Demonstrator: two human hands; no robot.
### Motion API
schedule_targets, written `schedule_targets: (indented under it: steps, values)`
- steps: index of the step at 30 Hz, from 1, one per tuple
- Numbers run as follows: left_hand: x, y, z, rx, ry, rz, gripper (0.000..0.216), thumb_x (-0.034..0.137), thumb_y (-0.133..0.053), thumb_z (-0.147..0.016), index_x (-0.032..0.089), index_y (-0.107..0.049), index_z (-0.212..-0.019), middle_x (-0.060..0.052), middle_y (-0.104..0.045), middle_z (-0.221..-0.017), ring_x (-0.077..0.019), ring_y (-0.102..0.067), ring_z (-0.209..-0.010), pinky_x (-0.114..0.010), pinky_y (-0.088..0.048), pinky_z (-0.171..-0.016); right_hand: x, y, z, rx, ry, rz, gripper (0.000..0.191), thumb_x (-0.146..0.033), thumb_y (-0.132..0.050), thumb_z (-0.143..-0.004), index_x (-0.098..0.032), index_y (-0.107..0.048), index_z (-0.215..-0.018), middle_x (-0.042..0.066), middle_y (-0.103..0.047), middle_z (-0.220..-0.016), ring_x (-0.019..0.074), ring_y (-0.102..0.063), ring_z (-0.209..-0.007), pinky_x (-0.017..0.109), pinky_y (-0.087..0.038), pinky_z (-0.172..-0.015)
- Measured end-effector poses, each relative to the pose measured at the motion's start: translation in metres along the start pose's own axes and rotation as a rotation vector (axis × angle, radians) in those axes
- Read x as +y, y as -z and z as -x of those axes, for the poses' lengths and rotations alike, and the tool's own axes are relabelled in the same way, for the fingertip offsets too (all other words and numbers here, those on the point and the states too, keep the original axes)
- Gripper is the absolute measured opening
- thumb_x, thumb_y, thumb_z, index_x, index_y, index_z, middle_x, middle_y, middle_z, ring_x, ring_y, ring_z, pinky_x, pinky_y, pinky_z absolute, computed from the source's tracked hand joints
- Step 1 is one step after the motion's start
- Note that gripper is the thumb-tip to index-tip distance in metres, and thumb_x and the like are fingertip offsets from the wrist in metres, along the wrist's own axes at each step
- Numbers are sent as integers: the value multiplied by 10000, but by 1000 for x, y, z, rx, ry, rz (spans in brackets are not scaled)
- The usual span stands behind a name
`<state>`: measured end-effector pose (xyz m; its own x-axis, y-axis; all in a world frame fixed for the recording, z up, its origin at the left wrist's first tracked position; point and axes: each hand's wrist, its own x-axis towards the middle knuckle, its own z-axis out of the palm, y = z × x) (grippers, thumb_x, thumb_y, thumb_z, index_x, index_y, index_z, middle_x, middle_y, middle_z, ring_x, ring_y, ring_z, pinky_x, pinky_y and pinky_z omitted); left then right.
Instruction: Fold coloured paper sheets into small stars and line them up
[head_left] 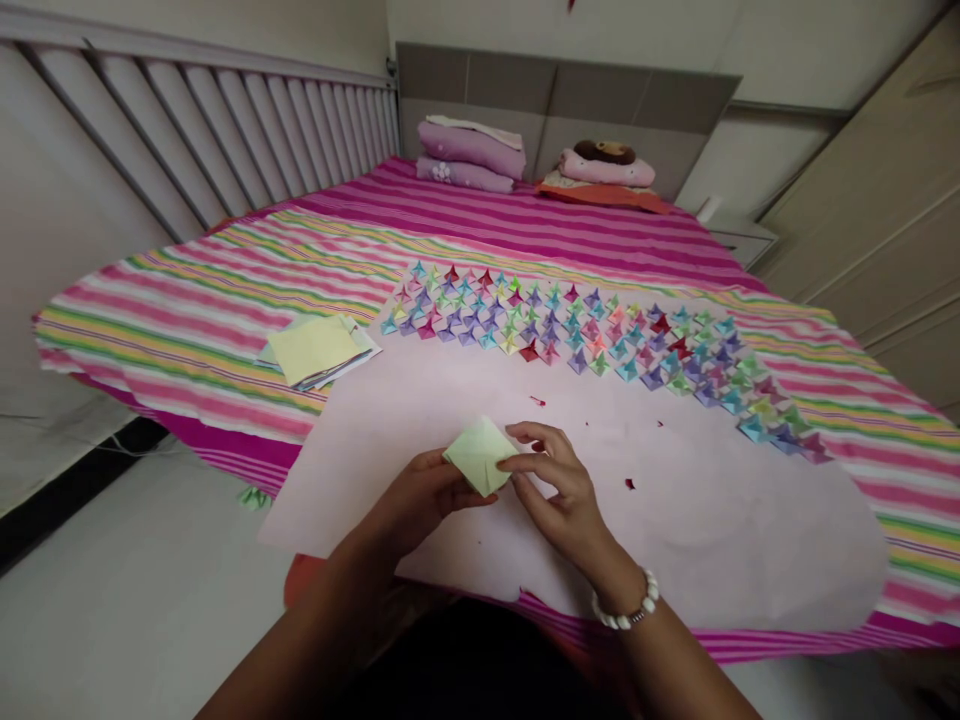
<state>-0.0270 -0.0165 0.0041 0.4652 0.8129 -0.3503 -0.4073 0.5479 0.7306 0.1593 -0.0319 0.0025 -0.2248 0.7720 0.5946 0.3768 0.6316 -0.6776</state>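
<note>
A pale green folded paper square (pixel 480 452), turned like a diamond, is held up over the large pale sheet (pixel 360 450). My left hand (pixel 429 492) grips its left and lower side, the fingers partly hidden beneath it. On the right corner, my right hand (pixel 553 482) pinches the paper between thumb and fingers; a white bead bracelet (pixel 628 602) circles that wrist. Beyond both hands, several rows of small folded paper pieces (pixel 551 325) in many colours stand on the sheet.
A stack of loose paper (pixel 319 350) lies left on the striped bedspread (pixel 180 300). Small red scraps (pixel 629 484) dot the sheet. Folded bedding (pixel 471 155) and a pillow pile (pixel 606 170) sit by the headboard (pixel 502 95). A green paper piece (pixel 255 497) is on the floor.
</note>
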Motion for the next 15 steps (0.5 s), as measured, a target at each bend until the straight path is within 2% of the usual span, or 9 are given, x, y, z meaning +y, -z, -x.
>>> schedule_targets:
  steps: [3,6,10,13,15]
  values:
    - [0,2,-1,-35,-7,34,274,205,-694,-677,124,-748,-933,-98,-735,-951,-202,-667,-857,-328,-527,-812,2,0,2,-47,-24,-62,306,-43,-487,-840,-242,-669,-983,92,-504,-1264,230,-519,-1113,418,-450,-907]
    - [-1,7,-1,-84,-23,67,304,186,-658,-644,124,-750,-926,-97,-730,-988,-220,-657,-907,-327,-513,-829,4,-1,3,-67,-29,-128,341,-26,-443,-847,-237,-649,-1017,97,-483,-1266,213,-530,-1094,405,-460,-911]
    - [-2,9,-1,-121,-51,71,336,281,-718,-658,136,-743,-960,-99,-725,-992,-231,-649,-929,-341,-493,-862,3,0,3,-63,-26,-163,354,-29,-417,-854,-232,-643,-1035,103,-484,-1249,203,-543,-1061,391,-475,-881]
    - [-5,5,-1,-69,-63,1,378,377,-755,-692,136,-732,-982,-95,-720,-943,-197,-649,-844,-319,-492,-815,-2,-1,2,-60,-29,-168,280,-72,-477,-856,-224,-660,-1003,110,-501,-1239,209,-556,-1037,395,-477,-876]
    - [-9,1,-2,3,-68,-66,354,347,-777,-689,139,-729,-971,-75,-714,-901,-166,-632,-792,-287,-485,-767,-4,-5,1,-36,-57,-172,165,-114,-568,-837,-217,-673,-912,105,-528,-1212,202,-576,-984,381,-486,-854]
